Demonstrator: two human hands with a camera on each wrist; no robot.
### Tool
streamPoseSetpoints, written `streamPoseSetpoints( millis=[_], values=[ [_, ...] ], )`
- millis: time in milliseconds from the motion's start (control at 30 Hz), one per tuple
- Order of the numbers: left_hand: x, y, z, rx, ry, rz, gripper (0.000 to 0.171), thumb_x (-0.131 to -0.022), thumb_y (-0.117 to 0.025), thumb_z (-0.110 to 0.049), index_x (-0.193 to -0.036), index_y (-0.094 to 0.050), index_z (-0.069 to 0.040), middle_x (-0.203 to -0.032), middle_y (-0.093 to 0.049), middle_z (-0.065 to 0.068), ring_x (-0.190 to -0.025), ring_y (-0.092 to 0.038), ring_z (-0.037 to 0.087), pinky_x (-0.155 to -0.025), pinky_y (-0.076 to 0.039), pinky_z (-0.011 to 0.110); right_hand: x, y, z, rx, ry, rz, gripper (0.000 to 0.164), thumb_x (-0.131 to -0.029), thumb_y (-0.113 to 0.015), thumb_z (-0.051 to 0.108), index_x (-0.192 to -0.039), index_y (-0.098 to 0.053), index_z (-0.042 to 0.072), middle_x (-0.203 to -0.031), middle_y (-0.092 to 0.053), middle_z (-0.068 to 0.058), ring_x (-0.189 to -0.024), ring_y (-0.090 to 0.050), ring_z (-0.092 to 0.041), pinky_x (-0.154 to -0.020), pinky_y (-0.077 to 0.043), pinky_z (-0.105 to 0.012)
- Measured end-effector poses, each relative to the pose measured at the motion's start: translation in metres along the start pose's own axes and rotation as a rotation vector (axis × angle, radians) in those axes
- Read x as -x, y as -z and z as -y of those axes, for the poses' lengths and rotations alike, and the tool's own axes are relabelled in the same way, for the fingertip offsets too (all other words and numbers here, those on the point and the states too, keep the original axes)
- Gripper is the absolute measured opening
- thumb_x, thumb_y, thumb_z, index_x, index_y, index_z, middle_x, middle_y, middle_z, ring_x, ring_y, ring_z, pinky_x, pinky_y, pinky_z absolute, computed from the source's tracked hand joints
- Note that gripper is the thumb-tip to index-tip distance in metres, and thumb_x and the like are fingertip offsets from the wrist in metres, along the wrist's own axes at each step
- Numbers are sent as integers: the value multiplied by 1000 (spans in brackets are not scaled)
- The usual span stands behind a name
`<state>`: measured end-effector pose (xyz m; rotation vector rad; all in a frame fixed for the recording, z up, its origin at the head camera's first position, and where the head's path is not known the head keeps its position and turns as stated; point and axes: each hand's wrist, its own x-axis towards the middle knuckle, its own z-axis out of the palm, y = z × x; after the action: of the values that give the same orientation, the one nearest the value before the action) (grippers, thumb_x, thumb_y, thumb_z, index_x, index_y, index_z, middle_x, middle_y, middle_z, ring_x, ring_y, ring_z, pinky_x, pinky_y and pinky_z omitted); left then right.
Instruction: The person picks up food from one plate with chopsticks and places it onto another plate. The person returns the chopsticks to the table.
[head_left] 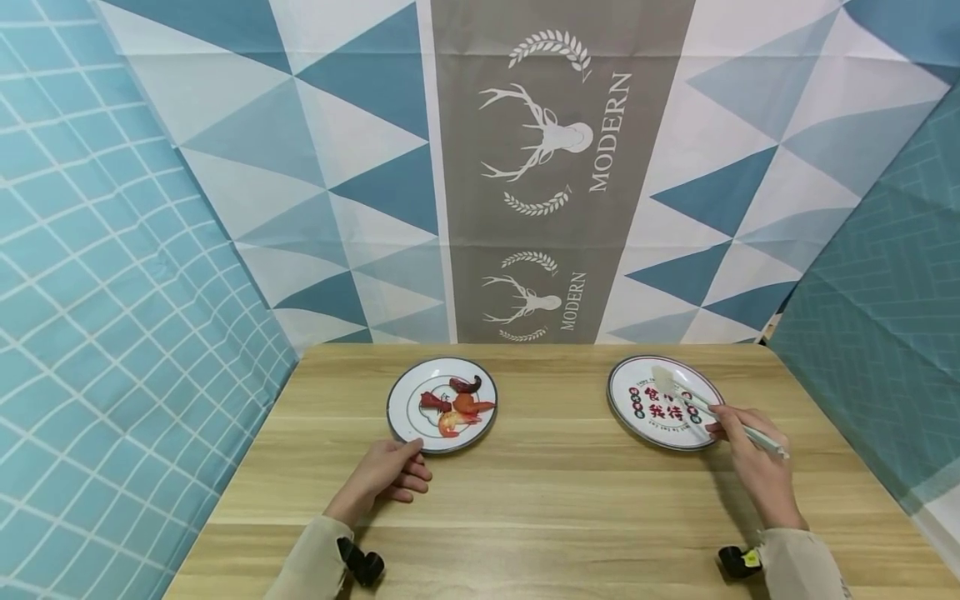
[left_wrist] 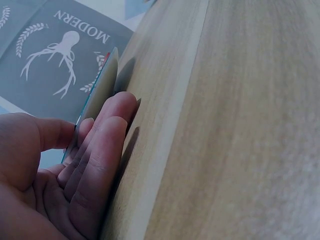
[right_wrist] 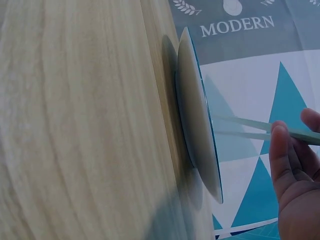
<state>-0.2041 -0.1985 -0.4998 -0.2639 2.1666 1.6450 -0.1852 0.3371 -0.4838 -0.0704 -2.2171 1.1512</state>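
Observation:
On the left of the table, a white plate with a dark blue rim [head_left: 408, 421] holds several small food pieces [head_left: 457, 407], red, orange and dark, one shrimp-like. My left hand [head_left: 386, 475] pinches its near edge, thumb on the rim and forefinger by its underside; the other fingers are loosely bent. Slim pale green tongs [head_left: 757, 437] are gripped in my right hand [head_left: 753, 467]. Their two arms show in the right wrist view. The pale tip lies over a second white plate [head_left: 637, 425] with red lettering. Whether the tips hold anything, I cannot tell.
Both plates stand on a wood-grain table [head_left: 525, 500], toward its far edge. Behind it hangs a patterned cloth [head_left: 517, 208] with deer heads and triangles. A blue grid cloth [head_left: 112, 292] borders the left side, a teal cloth [head_left: 885, 333] the right.

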Motion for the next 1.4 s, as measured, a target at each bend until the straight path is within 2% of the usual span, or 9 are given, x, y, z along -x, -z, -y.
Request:
streamPoseSetpoints(
  millis=[133,267,433,533,700,933,1133,1400],
  values=[
    [1,0,-1,-1,-4,4,43,-108,-50,-39,-97,-66,-1,-83,-76,7,-66,-73,12,-55,-61,27,0,0,1,5,8,-13,21,-104,-62,13,-105,-78,-1,-83,-67,8,-75,-61,10,-69,-51,-3],
    [1,1,-1,1,-7,9,43,-108,-50,-39,-97,-66,0,-83,-76,7,-66,-73,12,-55,-61,28,-1,0,-1,-9,33,-20,17,-101,-66,9,-99,-79,-2,-81,-65,14,-74,-60,10,-68,-49,-2],
    [0,1,0,2,-10,11,42,-108,-49,-38,-97,-65,-1,-83,-76,6,-66,-74,12,-55,-61,28,-2,0,-1,50,76,-40,15,-99,-68,7,-95,-80,1,-79,-63,20,-75,-56,13,-69,-45,0],
    [-1,0,1,0,-11,6,42,-108,-49,-38,-97,-65,-1,-83,-76,6,-66,-74,12,-54,-61,28,-3,-1,0,82,96,-50,14,-98,-69,8,-93,-81,1,-77,-65,15,-73,-55,14,-68,-43,0],
    [0,0,0,-6,-12,0,42,-108,-50,-39,-97,-65,-1,-83,-76,7,-67,-74,13,-54,-61,28,-2,-2,1,70,121,-61,11,-95,-72,5,-91,-81,0,-76,-68,4,-70,-56,14,-66,-44,-1],
    [-2,-1,0,-7,-5,-6,42,-108,-49,-38,-97,-65,-1,-83,-76,7,-68,-74,13,-55,-61,28,-5,-5,3,68,188,-83,5,-90,-77,1,-90,-81,0,-74,-67,3,-68,-54,16,-63,-42,-1],
    [-2,0,0,-1,-6,-1,42,-108,-50,-39,-97,-65,-1,-84,-76,7,-68,-74,13,-56,-61,28,-8,-5,5,103,258,-84,3,-88,-79,1,-89,-80,-3,-72,-69,-10,-68,-50,20,-60,-41,-2],
    [-2,0,1,3,-11,8,43,-108,-50,-39,-97,-65,-1,-83,-77,7,-68,-74,13,-55,-61,28,-7,-5,4,94,248,-91,3,-88,-78,-2,-89,-80,-3,-71,-67,-1,-67,-50,20,-59,-40,-3]
  ],
)
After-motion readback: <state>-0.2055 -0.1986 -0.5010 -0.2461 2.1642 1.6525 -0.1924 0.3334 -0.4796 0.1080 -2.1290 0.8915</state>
